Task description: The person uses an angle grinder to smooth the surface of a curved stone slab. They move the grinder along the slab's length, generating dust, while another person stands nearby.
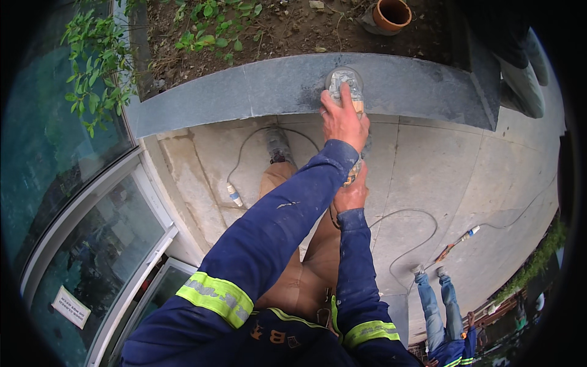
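Left of both hands, we note a cable connector [234, 195] on the paving [428, 159], its lead looping past the boot [279, 147]; we judge it best kept clear of our feet. Just beside the forward hand, a dark patch [312, 93] marks the grey coping [202, 93]. The left hand [345, 122] grasps the head of the disc power tool [343, 79], one finger laid forward; beneath it the disc meets the coping, where we would favour even pressure, flat contact and overlapping passes. Nearer the body, the right hand [353, 192] is wrapped around the tool's rear, best used for steering. Rightward, another cable loop [436, 222] wants slack.
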